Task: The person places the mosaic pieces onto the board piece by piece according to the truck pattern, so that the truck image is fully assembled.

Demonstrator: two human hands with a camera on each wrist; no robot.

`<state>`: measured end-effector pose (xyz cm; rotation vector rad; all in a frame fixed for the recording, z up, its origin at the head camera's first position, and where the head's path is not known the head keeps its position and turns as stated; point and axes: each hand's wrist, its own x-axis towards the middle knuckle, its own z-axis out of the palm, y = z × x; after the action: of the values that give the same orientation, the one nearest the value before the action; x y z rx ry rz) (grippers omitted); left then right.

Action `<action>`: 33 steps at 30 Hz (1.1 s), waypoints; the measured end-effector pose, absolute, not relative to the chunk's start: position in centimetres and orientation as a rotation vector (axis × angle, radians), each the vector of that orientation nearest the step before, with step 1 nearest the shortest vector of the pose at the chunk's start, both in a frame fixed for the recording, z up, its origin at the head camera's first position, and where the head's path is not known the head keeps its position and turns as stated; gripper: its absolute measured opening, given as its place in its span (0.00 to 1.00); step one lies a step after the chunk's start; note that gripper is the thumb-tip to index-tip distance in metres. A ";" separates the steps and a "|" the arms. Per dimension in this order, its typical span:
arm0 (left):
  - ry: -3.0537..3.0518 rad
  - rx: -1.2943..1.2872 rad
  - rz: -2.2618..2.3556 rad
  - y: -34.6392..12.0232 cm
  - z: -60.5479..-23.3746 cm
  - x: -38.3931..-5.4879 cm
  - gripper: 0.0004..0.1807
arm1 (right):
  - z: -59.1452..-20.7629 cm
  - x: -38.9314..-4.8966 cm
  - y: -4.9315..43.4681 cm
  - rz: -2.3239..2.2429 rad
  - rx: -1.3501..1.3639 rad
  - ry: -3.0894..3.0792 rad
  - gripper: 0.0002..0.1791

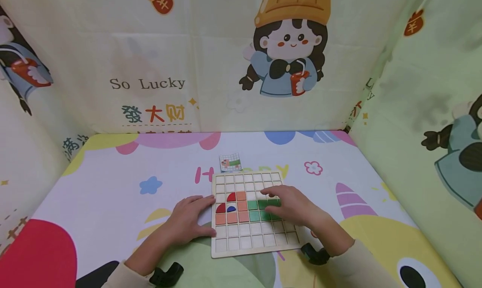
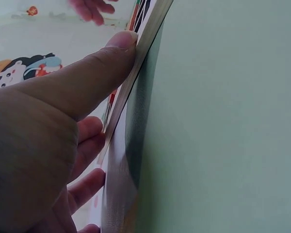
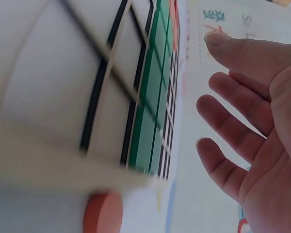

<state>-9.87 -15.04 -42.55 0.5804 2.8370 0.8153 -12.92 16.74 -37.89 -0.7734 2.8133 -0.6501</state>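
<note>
A pale wooden grid board (image 1: 226,254) lies flat on the table. My left hand (image 1: 188,221) touches its left edge with thumb and fingers. Above the board's right side hovers my right hand (image 1: 290,206), fingers loosely bent and nothing held between them. Under that hand, green tiles (image 1: 254,215) fill several squares and are partly hidden. Further left on the grid are salmon tiles (image 1: 232,217), red quarter-round tiles (image 1: 221,208) and a tile with a blue half-round (image 1: 231,209). Behind the board lies a small card (image 1: 230,162) printed with a gridded picture.
The table is covered by a colourful printed cloth (image 1: 113,196). Printed fabric walls (image 1: 218,62) stand at the back and both sides. A black wrist mount shows at the left wrist (image 1: 167,275) and another at the right wrist (image 1: 315,254).
</note>
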 end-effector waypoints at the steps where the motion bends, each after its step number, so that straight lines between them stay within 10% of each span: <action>1: 2.838 0.585 0.815 -15.0 -42.6 -9.9 0.47 | -37.9 -12.8 17.1 -0.655 -0.764 2.816 0.25; 33: 2.827 0.557 0.820 -14.9 -42.5 -9.8 0.48 | -39.6 -10.4 23.5 -0.580 -0.534 2.899 0.25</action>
<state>-9.76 -14.90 -42.45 0.5571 2.8269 0.8202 -10.43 23.48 -39.60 -0.5337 2.8991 -0.5801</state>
